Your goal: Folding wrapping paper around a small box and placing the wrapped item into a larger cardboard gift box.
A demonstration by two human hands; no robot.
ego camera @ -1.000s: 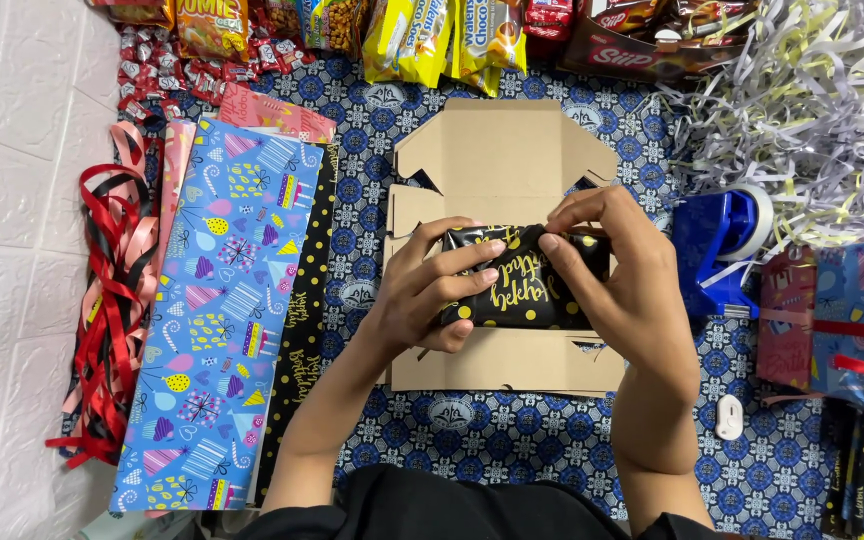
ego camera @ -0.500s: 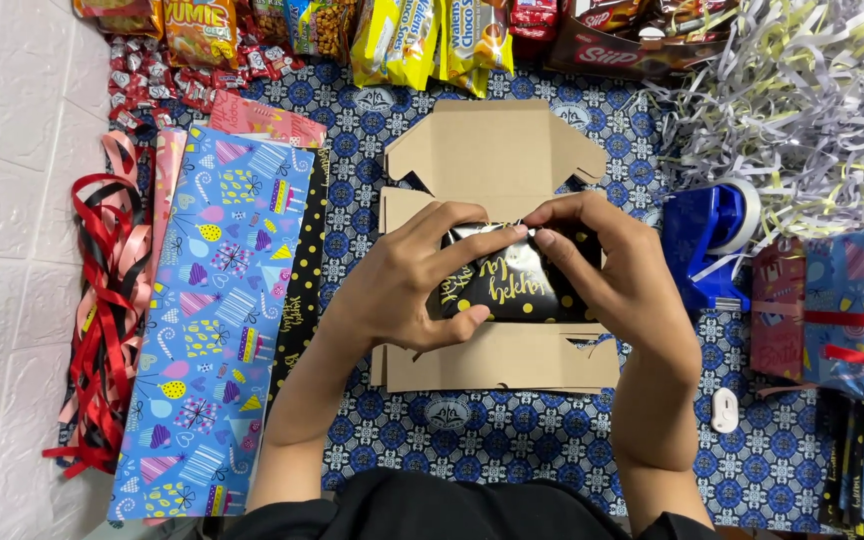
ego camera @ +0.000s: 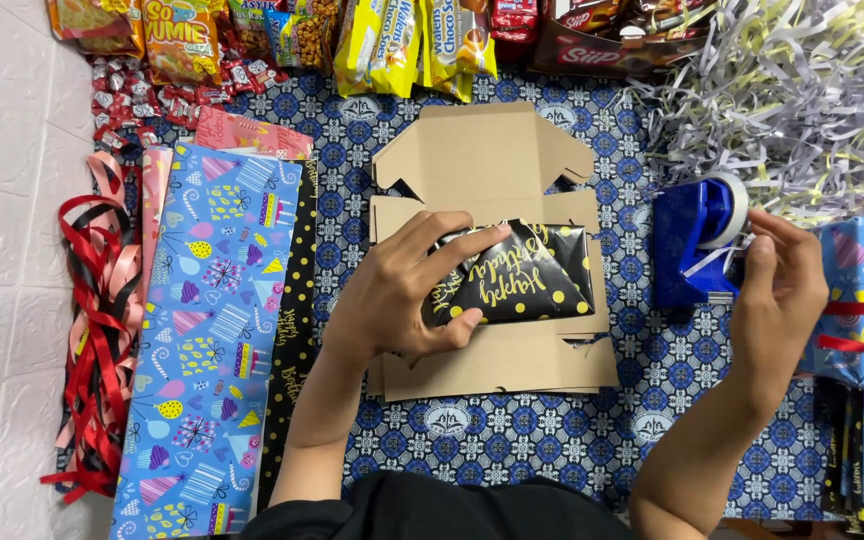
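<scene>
Head view: a small parcel in black wrapping paper (ego camera: 517, 275) with yellow dots is pressed flat by the left hand (ego camera: 402, 290), fingers spread over its folded end, on top of a flattened cardboard box (ego camera: 492, 160) at the middle of the blue patterned cloth (ego camera: 512, 440). The right hand (ego camera: 777, 290) is pinched on a strip of clear tape at the blue tape dispenser (ego camera: 697, 240), just right of the box. The taping step appears to be in hand; the next move would call for the strip to be torn free and laid over the fold (without the left hand's hold being let go). One parcel, one dispenser and one box are counted; two rolls of wrapping paper (ego camera: 202, 340) lie at the left, beside a heap of ribbons (ego camera: 97, 330).
</scene>
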